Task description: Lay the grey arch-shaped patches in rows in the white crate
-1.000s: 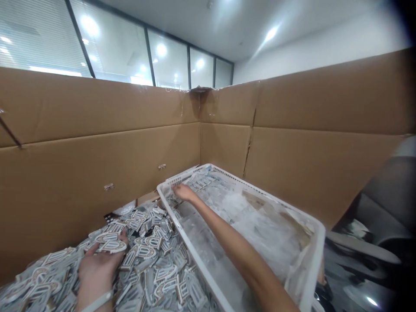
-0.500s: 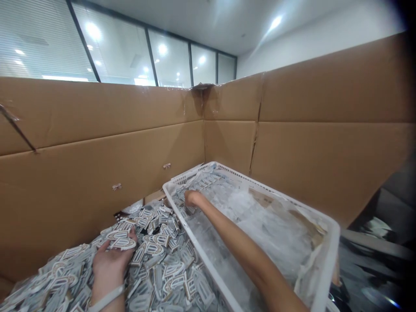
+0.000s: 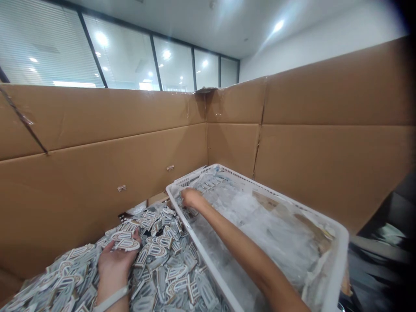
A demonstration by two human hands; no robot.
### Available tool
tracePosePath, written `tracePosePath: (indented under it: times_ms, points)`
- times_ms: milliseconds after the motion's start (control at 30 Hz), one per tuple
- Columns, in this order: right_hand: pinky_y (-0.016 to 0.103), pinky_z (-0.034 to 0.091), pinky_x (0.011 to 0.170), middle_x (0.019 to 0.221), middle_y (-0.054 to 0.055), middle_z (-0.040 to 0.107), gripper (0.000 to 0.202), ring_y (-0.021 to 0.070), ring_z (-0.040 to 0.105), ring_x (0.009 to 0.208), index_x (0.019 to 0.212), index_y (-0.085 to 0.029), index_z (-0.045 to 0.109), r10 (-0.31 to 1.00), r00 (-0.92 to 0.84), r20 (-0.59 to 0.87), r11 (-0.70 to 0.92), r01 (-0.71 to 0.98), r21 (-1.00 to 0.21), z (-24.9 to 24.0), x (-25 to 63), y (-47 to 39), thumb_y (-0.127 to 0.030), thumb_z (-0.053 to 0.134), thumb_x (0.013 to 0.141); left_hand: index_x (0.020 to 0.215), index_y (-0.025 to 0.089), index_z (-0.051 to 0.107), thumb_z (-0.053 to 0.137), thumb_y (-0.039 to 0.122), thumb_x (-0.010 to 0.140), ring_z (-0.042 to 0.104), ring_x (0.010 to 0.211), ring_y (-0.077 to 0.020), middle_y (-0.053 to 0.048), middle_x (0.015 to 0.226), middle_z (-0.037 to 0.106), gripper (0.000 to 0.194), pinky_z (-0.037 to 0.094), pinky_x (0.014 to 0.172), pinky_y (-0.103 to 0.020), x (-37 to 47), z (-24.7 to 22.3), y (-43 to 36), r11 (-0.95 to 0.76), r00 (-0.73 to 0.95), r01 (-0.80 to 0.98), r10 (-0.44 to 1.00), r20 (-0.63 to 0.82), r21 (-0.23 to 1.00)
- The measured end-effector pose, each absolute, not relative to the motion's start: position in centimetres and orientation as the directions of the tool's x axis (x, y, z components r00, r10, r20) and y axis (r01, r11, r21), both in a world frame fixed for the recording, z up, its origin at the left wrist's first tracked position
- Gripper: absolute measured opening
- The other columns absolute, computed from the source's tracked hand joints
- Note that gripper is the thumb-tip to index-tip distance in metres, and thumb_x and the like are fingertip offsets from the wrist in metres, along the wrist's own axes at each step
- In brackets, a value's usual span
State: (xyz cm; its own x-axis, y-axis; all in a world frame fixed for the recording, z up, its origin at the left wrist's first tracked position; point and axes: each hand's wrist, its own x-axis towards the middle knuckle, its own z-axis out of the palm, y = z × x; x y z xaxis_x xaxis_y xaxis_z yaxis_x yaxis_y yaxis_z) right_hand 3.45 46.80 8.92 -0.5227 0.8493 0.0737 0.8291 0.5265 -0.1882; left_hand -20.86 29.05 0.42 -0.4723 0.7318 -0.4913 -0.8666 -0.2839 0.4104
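Note:
My left hand (image 3: 117,260), with a pale band at the wrist, is palm up over a heap of grey and white arch-shaped pieces (image 3: 175,273). It holds a few white arch-shaped pieces with brown edging (image 3: 126,242), thumb and fingers curled at their sides. My right hand (image 3: 191,198) reaches into a white plastic basket (image 3: 339,242), just inside its left wall. Its fingers are bent downward among grey pieces there; what they pinch is hidden. A row of similar pieces (image 3: 211,183) lies at the basket's far end.
Clear plastic sheeting (image 3: 243,203) covers much of the basket's inside. Tall cardboard walls (image 3: 130,151) meet in a corner behind it. A small clear bag (image 3: 137,208) lies by the heap's far edge. Dark, blurred objects (image 3: 373,268) are at the right.
The whole view has shifted slightly right and down. My right hand has moved a little closer to the basket's left rim. My left hand keeps the same pieces.

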Motion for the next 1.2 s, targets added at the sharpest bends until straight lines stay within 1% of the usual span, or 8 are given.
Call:
tracePosePath:
  times_ms: [133,233,367,533,667,867,1033,1200]
  points:
    - [0.037,0.056,0.097,0.133,0.015,0.070,0.031,0.0278,0.071,0.118,0.131,-0.018,0.070,0.738,-0.637,0.224,0.675,0.696,-0.246,10.4,0.9,43.6,-0.024,0.059,0.103,0.132,0.014,0.064,0.043,0.016,0.090,0.076,0.100,-0.0286,-0.016,0.117,0.075,0.047,0.060,0.064,-0.033,-20.6,0.9,28.9,-0.289,-0.496,-0.846,0.734,-0.465,0.447]
    - [0.031,0.054,0.100,0.137,0.007,0.071,0.036,0.0239,0.069,0.123,0.137,-0.027,0.069,0.596,-0.745,0.299,0.801,0.532,-0.272,10.3,-1.9,40.8,-0.033,0.059,0.103,0.124,0.014,0.068,0.043,0.020,0.097,0.076,0.097,-0.0280,-0.014,0.113,0.077,0.037,0.062,0.066,-0.036,-20.0,1.7,28.8,-0.235,-0.468,-0.832,0.784,-0.409,0.502]
    - [0.033,0.055,0.089,0.127,0.010,0.076,0.036,0.0272,0.073,0.114,0.132,-0.022,0.072,0.433,-0.828,0.357,0.892,0.335,-0.305,8.9,-4.4,38.7,-0.038,0.062,0.102,0.105,0.016,0.071,0.041,0.023,0.104,0.076,0.079,-0.0241,-0.010,0.094,0.078,0.030,0.062,0.066,-0.038,-19.4,2.6,28.7,-0.201,-0.410,-0.833,0.851,-0.329,0.516]
    - [0.029,0.051,0.081,0.106,0.007,0.080,0.025,0.0250,0.074,0.098,0.120,-0.022,0.077,0.456,-0.782,0.425,0.882,0.330,-0.337,9.1,-4.1,39.0,-0.028,0.065,0.099,0.113,0.013,0.072,0.039,0.024,0.105,0.078,0.086,-0.0258,-0.012,0.095,0.078,0.034,0.061,0.065,-0.035,-19.5,2.3,28.7,-0.196,-0.387,-0.828,0.878,-0.282,0.525]
    - [0.027,0.048,0.085,0.113,0.005,0.078,0.021,0.0207,0.071,0.101,0.118,-0.024,0.078,0.468,-0.730,0.498,0.882,0.352,-0.313,11.4,-2.0,40.6,-0.029,0.065,0.102,0.115,0.012,0.072,0.043,0.024,0.102,0.077,0.097,-0.0305,-0.016,0.105,0.078,0.034,0.061,0.066,-0.036,-19.8,2.0,28.6,-0.180,-0.374,-0.842,0.874,-0.309,0.509]
    - [0.027,0.045,0.096,0.122,0.010,0.072,0.028,0.0204,0.067,0.112,0.126,-0.021,0.079,0.551,-0.751,0.364,0.833,0.523,-0.182,13.3,2.7,44.8,-0.021,0.061,0.105,0.114,0.015,0.071,0.045,0.021,0.098,0.076,0.099,-0.0304,-0.015,0.112,0.076,0.030,0.059,0.063,-0.035,-19.9,2.0,28.6,-0.187,-0.370,-0.859,0.870,-0.325,0.477]
    - [0.029,0.047,0.091,0.120,0.019,0.073,0.025,0.0261,0.069,0.105,0.103,-0.011,0.084,0.656,-0.741,0.144,0.755,0.649,-0.097,10.9,7.4,47.2,-0.005,0.062,0.094,0.115,0.015,0.070,0.047,0.022,0.098,0.076,0.100,-0.0300,-0.015,0.110,0.076,0.029,0.061,0.067,-0.037,-19.8,1.8,28.5,-0.211,-0.374,-0.857,0.882,-0.287,0.470]
    - [0.031,0.047,0.091,0.132,0.020,0.070,0.032,0.0284,0.070,0.111,0.116,-0.015,0.083,0.726,-0.687,0.042,0.687,0.726,-0.005,8.1,10.5,47.2,-0.010,0.055,0.100,0.110,0.015,0.069,0.048,0.023,0.099,0.076,0.095,-0.0299,-0.014,0.107,0.077,0.026,0.062,0.064,-0.036,-19.4,2.3,28.4,-0.202,-0.378,-0.862,0.867,-0.325,0.464]
